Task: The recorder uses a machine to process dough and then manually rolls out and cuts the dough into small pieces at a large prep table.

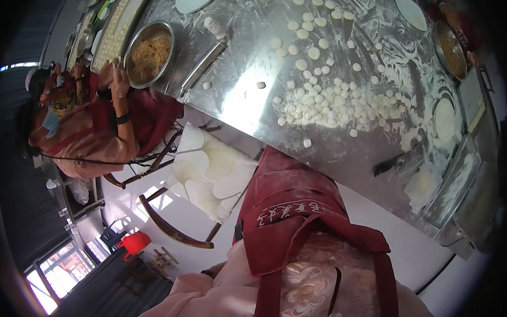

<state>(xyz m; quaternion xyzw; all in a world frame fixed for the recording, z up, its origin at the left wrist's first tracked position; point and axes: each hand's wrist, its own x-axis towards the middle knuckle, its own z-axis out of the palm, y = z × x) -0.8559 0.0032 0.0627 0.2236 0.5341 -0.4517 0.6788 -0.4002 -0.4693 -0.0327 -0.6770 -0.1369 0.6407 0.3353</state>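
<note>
Neither of my hands is in view; only a bit of one wrist with a dark band shows beside my pink sleeve. Before me stands a floured steel worktable [249, 45]. A heap of small round dough pieces [331, 102] lies on it in loose flour. Several flattened dough rounds [313, 53] are spread farther back. Single dough pieces sit apart, one dough piece [307, 142] close to the front edge. A black-bristled brush [388, 164] rests at the right, near a clear plastic bag [423, 186] with pale contents. My red apron [294, 181] meets the table edge.
A steel bowl of filling [150, 56] and a shiny metal bar [203, 68] are at left. Beside the bowl, a co-worker's raised hands [116, 78] hold something small. Dumpling trays [113, 40] extend beyond. A cushioned chair [211, 169] stands left of me; metal trays [454, 178] lie right.
</note>
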